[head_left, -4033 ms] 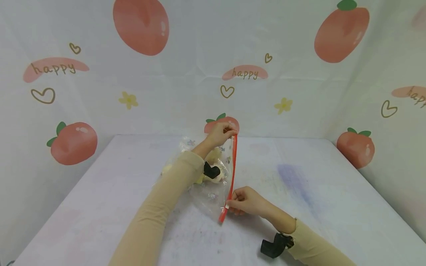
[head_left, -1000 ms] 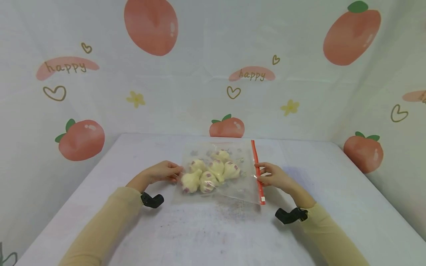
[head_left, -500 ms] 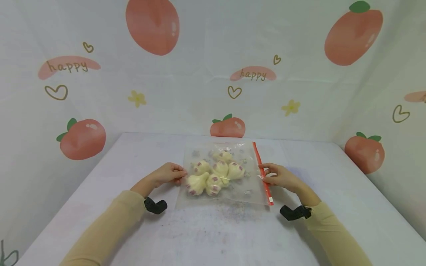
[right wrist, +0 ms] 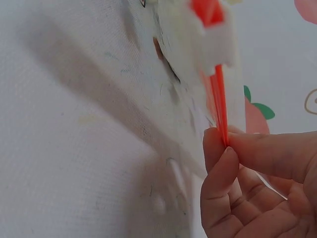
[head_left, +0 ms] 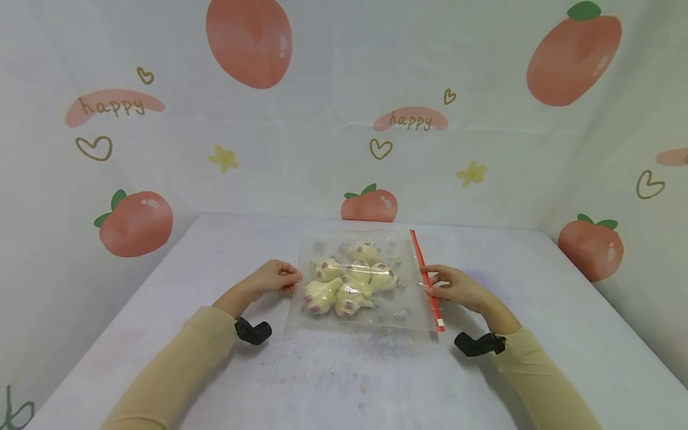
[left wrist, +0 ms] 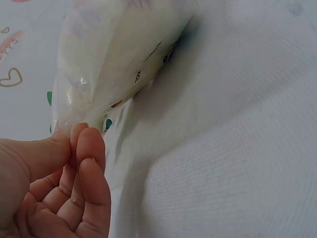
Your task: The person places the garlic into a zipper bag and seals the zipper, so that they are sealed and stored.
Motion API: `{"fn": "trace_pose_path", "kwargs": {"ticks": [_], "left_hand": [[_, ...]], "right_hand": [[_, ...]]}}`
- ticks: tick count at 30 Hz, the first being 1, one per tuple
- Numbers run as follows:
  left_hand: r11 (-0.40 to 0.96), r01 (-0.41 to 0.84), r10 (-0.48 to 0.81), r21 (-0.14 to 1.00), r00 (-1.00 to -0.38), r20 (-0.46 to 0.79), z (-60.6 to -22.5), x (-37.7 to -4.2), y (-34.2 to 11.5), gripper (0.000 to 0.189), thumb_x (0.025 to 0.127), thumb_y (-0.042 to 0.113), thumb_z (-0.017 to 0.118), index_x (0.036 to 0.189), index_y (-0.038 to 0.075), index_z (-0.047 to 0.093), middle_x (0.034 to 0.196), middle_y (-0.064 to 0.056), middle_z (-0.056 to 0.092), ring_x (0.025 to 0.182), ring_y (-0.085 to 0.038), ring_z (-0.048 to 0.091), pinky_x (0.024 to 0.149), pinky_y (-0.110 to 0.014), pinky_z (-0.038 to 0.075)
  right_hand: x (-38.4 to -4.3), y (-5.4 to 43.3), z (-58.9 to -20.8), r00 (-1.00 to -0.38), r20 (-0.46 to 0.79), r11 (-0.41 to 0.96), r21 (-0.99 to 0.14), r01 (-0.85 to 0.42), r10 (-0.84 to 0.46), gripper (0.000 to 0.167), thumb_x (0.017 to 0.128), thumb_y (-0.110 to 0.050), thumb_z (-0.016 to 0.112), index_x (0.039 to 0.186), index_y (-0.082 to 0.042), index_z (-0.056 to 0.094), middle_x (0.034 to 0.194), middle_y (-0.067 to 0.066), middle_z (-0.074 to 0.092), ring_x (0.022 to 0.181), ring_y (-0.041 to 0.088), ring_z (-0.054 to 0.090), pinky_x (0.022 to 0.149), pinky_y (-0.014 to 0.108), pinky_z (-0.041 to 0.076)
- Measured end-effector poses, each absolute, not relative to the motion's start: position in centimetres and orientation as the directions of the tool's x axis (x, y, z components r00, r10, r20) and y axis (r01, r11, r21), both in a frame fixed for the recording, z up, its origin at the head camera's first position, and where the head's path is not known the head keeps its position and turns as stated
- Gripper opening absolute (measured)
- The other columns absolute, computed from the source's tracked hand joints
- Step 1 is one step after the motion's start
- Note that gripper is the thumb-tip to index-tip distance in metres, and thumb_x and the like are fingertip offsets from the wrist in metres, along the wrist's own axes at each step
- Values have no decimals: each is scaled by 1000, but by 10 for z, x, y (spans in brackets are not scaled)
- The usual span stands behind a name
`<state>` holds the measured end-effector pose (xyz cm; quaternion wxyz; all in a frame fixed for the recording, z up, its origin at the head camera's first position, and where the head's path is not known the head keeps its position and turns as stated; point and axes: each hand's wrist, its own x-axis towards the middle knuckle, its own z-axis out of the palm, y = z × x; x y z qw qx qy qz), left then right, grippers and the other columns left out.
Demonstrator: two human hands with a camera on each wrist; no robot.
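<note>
A clear zip bag (head_left: pixel 387 310) with a red zip strip (head_left: pixel 433 301) along its right side lies at the middle of the table. Several cream garlic bulbs (head_left: pixel 321 297) with purple marks are inside it. My left hand (head_left: pixel 271 278) pinches the bag's left edge between thumb and fingers, as the left wrist view shows close up. On the other side, my right hand (head_left: pixel 457 288) pinches the red strip about midway along. A white slider (right wrist: pixel 218 44) sits on the strip, at its near end in the head view, apart from the right fingers.
The white table (head_left: pixel 322 382) carries faint stains. Behind it hangs a white cloth backdrop (head_left: pixel 312 149) printed with fruit, hearts and flowers. A dark wrist mount (head_left: pixel 252 332) sits on the left wrist and another mount (head_left: pixel 478 344) on the right.
Four seconds ago the bag was held tilted up, with the right hand at the slider. Since then it has been laid flat, the slider now apart from the hand. Lately it shifted slightly right.
</note>
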<state>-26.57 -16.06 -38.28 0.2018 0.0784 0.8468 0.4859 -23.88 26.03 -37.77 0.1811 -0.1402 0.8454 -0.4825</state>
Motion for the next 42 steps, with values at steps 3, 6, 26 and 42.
{"fn": "trace_pose_path", "kwargs": {"ticks": [3, 6, 26, 42], "left_hand": [[521, -60, 327, 851, -907, -265, -384, -268, -161, 29, 94, 17, 56, 110, -7, 59, 71, 6, 61, 64, -2, 56, 64, -17, 50], [524, -56, 326, 850, -909, -260, -384, -269, -161, 28, 94, 16, 56, 108, -8, 60, 70, 6, 61, 64, -2, 56, 63, -17, 50], [570, -62, 355, 820, -881, -313, -385, -265, -166, 30, 94, 27, 55, 97, -2, 62, 71, 3, 61, 66, -5, 58, 65, -19, 50], [534, 0, 547, 845, -763, -345, -383, -254, -173, 21, 90, 21, 62, 82, 2, 65, 62, 7, 60, 60, -4, 58, 60, -19, 49]], "right_hand": [[-239, 262, -378, -893, -171, 490, -869, -61, -416, 60, 88, -9, 63, 138, 6, 34, 100, 14, 52, 74, 7, 56, 68, 21, 50], [-240, 263, -379, -893, -170, 487, -871, -62, -418, 60, 88, -9, 63, 138, 6, 34, 99, 14, 52, 73, 7, 56, 67, 22, 50], [-235, 263, -376, -894, -198, 492, -870, -29, -402, 61, 88, -12, 63, 139, 4, 34, 97, 11, 54, 73, 8, 59, 69, 24, 52], [-229, 269, -375, -835, -232, 473, -880, -37, -499, 73, 84, -11, 69, 142, 5, 27, 90, 6, 55, 74, 8, 61, 69, 24, 54]]}}
